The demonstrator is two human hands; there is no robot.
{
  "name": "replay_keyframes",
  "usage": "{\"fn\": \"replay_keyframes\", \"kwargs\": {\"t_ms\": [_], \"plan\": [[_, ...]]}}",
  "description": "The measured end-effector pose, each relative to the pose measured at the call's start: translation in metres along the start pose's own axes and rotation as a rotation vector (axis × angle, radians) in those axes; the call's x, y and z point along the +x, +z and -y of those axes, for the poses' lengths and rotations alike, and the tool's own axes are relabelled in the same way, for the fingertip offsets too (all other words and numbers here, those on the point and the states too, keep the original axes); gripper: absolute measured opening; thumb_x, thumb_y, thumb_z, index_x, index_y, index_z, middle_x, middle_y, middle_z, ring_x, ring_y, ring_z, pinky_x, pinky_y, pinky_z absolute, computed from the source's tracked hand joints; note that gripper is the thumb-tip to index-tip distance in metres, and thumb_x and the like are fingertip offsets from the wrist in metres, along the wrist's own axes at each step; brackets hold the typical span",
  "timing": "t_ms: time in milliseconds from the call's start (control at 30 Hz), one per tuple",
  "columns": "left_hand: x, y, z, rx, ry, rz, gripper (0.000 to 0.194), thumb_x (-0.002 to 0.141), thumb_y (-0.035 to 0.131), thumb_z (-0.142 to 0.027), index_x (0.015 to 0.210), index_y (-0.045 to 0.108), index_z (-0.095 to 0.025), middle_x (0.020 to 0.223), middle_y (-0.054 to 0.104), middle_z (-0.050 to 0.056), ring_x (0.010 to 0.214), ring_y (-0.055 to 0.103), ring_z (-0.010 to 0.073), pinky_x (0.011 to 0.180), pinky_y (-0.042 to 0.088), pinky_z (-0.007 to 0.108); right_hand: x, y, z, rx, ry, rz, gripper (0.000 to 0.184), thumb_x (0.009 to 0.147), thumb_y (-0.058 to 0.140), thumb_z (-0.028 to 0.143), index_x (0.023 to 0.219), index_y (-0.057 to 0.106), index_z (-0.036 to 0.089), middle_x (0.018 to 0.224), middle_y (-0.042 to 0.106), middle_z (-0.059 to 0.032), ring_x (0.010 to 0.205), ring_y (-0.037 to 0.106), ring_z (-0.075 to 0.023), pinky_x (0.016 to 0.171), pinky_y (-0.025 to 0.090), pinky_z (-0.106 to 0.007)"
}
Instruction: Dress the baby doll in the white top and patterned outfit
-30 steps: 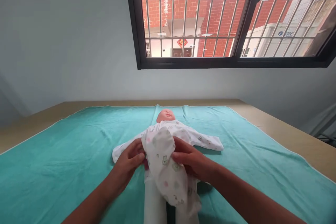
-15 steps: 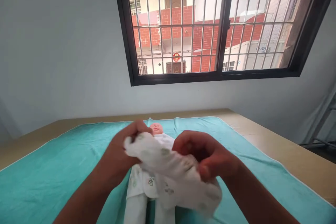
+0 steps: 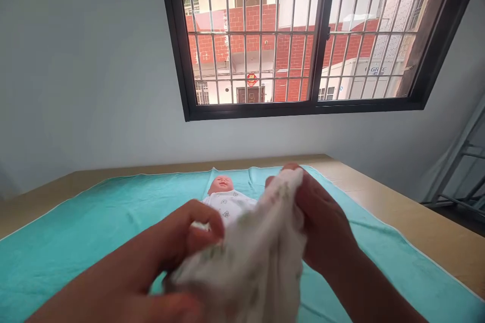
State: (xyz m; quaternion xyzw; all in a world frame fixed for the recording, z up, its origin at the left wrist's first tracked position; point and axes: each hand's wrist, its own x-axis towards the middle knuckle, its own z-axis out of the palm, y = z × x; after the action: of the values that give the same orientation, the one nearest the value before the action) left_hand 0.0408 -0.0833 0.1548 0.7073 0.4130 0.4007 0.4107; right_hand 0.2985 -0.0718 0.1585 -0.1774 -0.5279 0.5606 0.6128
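A white printed baby garment [image 3: 261, 242] hangs bunched between my two hands, its exact kind unclear through folds and blur. My right hand [image 3: 324, 222] pinches its upper end, fingers closed around the cloth. Lower on the other side, my left hand [image 3: 178, 247] is curled on the garment's edge, its thumb blurred at the bottom. Behind them a baby doll [image 3: 222, 184] lies face up, head toward the wall, wearing a white printed top [image 3: 229, 204]. The garment and my hands hide the doll's lower body.
A turquoise cloth [image 3: 94, 227] with a pale edge lies under the doll on a wooden table [image 3: 382, 197]. Beyond the table stands a grey wall with a barred, black-framed window [image 3: 250, 111]. A metal frame [image 3: 454, 161] stands at the right.
My right hand has risen slightly and moved right with one end of the garment. My left hand has shifted down and nearer to me. The doll's head and chest show more.
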Motion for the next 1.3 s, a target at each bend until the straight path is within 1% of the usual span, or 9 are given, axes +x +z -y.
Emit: {"fn": "replay_keyframes", "kwargs": {"t_ms": [133,367,533,633,900,1000,1100,1200,1300], "plan": [[0.029,0.012,-0.015,0.093,-0.006,0.298,0.04,0.07,0.072,-0.029,0.108,0.062,-0.026,0.088,0.068,0.002,0.074,0.063,0.0222,0.055,0.05,0.025,0.011,0.01,-0.033,-0.032,0.035,-0.112,0.032,0.089,0.056,0.052,0.085,0.055,0.02,0.073,0.048,0.0027,0.062,0.043,-0.0099,0.057,0.039,-0.021],[0.034,0.023,-0.041,0.182,-0.102,0.132,0.012,0.079,0.062,-0.033,0.081,0.06,-0.021,0.073,0.058,-0.003,0.061,0.051,0.0127,0.049,0.038,0.018,0.013,0.008,-0.054,-0.292,0.015,0.114,0.034,0.086,0.062,0.048,0.076,0.051,0.018,0.067,0.044,0.0051,0.059,0.037,-0.0068,0.051,0.031,-0.018],[0.032,0.016,-0.041,-0.117,-0.068,-0.16,0.014,0.073,0.067,-0.025,0.072,0.054,-0.019,0.061,0.051,-0.007,0.053,0.046,0.0079,0.046,0.035,0.015,0.012,0.004,-0.028,-0.52,0.399,0.497,0.044,0.058,0.086,0.041,0.088,0.062,0.019,0.074,0.058,0.004,0.062,0.049,-0.0093,0.051,0.038,-0.018],[0.032,0.014,-0.035,-0.404,-0.079,-0.106,0.02,0.073,0.069,-0.027,0.072,0.051,-0.019,0.061,0.049,-0.007,0.051,0.045,0.0067,0.046,0.036,0.016,0.01,0.0,-0.026,-0.581,0.519,0.726,0.035,0.061,0.084,0.038,0.084,0.068,0.017,0.079,0.064,0.0013,0.07,0.056,-0.0123,0.059,0.044,-0.02],[0.043,0.013,-0.016,-0.091,-0.082,0.503,0.014,0.076,0.071,-0.028,0.084,0.067,-0.018,0.078,0.062,-0.001,0.07,0.056,0.0145,0.058,0.044,0.02,0.02,-0.012,-0.045,-0.062,0.152,0.111,0.039,0.085,0.06,0.055,0.08,0.066,0.017,0.069,0.062,-0.0012,0.062,0.057,-0.0115,0.057,0.047,-0.021],[0.05,0.017,-0.008,-0.206,-0.037,0.238,0.012,0.08,0.066,-0.028,0.077,0.066,-0.017,0.077,0.062,0.0,0.069,0.056,0.014,0.059,0.045,0.02,0.018,-0.008,-0.042,-0.057,0.184,0.176,0.046,0.083,0.059,0.06,0.086,0.067,0.015,0.071,0.063,-0.003,0.063,0.06,-0.0129,0.056,0.047,-0.021],[0.052,0.02,-0.005,-0.522,-0.035,-0.006,0.012,0.078,0.069,-0.029,0.08,0.065,-0.018,0.074,0.061,0.0,0.065,0.056,0.0133,0.057,0.047,0.021,0.013,-0.009,-0.038,-0.148,0.35,0.493,0.052,0.067,0.075,0.06,0.085,0.068,0.012,0.072,0.063,-0.002,0.063,0.059,-0.013,0.056,0.048,-0.022],[0.047,0.022,-0.005,-0.709,-0.136,0.02,0.015,0.077,0.069,-0.03,0.074,0.062,-0.018,0.067,0.057,-0.001,0.056,0.054,0.0112,0.051,0.046,0.02,0.011,-0.016,-0.038,-0.251,0.502,0.808,0.046,0.059,0.084,0.046,0.084,0.069,0.011,0.077,0.065,-0.0027,0.069,0.061,-0.015,0.068,0.052,-0.027],[0.043,0.023,-0.008,-0.668,-0.169,0.135,0.024,0.081,0.065,-0.041,0.074,0.061,-0.018,0.059,0.051,-0.002,0.045,0.045,0.008,0.043,0.038,0.019,0.013,-0.021,-0.044,-0.183,0.357,0.58,0.04,0.071,0.076,0.05,0.084,0.069,0.013,0.074,0.064,-0.0022,0.067,0.059,-0.0128,0.063,0.051,-0.023]]}}
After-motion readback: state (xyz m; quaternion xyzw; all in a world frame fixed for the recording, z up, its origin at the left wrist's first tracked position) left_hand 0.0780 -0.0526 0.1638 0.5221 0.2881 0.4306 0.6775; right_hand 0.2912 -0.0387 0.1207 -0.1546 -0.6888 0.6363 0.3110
